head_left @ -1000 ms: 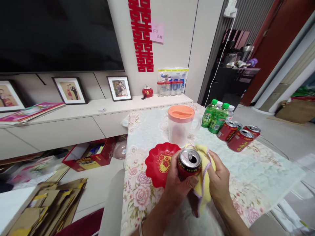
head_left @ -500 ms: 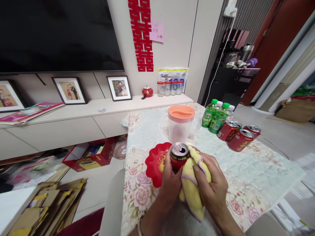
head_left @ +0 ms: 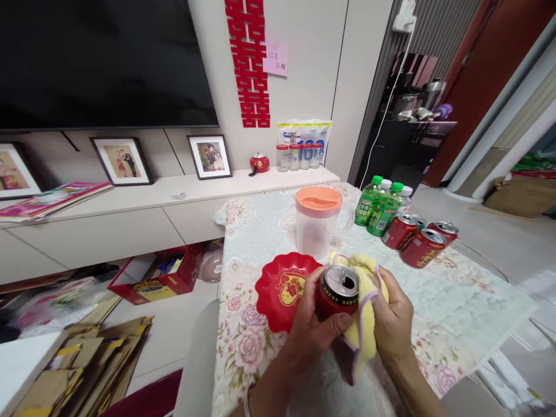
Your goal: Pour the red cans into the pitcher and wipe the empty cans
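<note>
An opened red drink can (head_left: 336, 295) is gripped by my left hand (head_left: 310, 327), its thumb across the front and its silver top tilted toward me. My right hand (head_left: 393, 315) is closed on a yellow cloth (head_left: 367, 324) with purple edging, pressed against the can's right side. Part of the cloth hangs below the can. Just left of and beyond my hands lies a red scalloped plate (head_left: 271, 289) with a gold design. A clear pitcher (head_left: 310, 234) with an orange lid stands behind the can.
At the right of the table (head_left: 243, 231), under a flowered cloth, stand several red cans (head_left: 421, 249) and green-capped bottles (head_left: 384, 211). Jars (head_left: 299, 157) and framed photos (head_left: 211, 156) line the cabinet by the wall. Flattened cardboard (head_left: 87, 365) and a red box (head_left: 156, 278) are on the floor.
Both hands have shifted right and slightly toward me with the can and cloth. More of the red plate shows now. The cloth has moved round to the can's right and far side.
</note>
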Available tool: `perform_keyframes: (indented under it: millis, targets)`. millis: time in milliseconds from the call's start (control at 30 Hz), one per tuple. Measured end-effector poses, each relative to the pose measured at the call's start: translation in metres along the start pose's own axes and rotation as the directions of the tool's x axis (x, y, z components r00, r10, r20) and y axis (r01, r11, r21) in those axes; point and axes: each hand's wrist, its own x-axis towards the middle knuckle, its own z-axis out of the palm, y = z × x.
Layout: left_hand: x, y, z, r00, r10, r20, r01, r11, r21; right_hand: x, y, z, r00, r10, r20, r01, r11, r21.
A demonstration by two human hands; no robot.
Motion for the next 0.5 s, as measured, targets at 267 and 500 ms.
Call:
perform_keyframes:
  millis: [267, 500]
  targets:
    - [0.0, -0.006, -0.006, 0.996, -0.017, -0.084, 0.017, 1.0, -0.002, -0.003, 0.008, 0.007, 0.992, -0.012, 0.128, 0.015, 1.0, -0.024]
    - [0.004, 0.001, -0.006, 0.968, -0.062, -0.242, 0.057, 0.998, -0.029, -0.011, -0.002, 0.016, 0.981, -0.127, 0.149, 0.139, 0.988, -0.071]
